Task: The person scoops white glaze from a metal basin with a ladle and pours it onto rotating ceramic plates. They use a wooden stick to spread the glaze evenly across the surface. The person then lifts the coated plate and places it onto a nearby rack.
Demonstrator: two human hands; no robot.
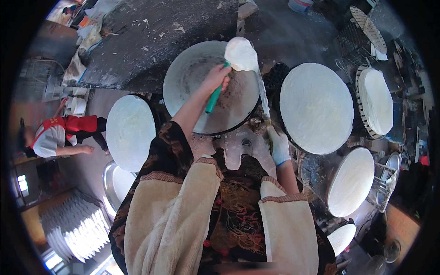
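My left hand (217, 79) is closed around a green handle (213, 99), held over a large round griddle (183, 80) with a grey, brown-marked surface. At the handle's upper end is a rounded mass of white dough or thick batter (241, 54), which hides the head of the tool. My right hand (278, 147), in a white glove, is closed on the lower end of a long narrow scraper (264, 94) smeared with white. The scraper points away from me along the griddle's right edge, its far end close to the white mass.
Round plates bearing white sheets stand to the left (130, 133) and right (316, 107), with more further right. A black worktop (160, 41) lies beyond the griddle. A person in a red apron (68, 126) is at far left. Stacked white sheets (75, 224) lie lower left.
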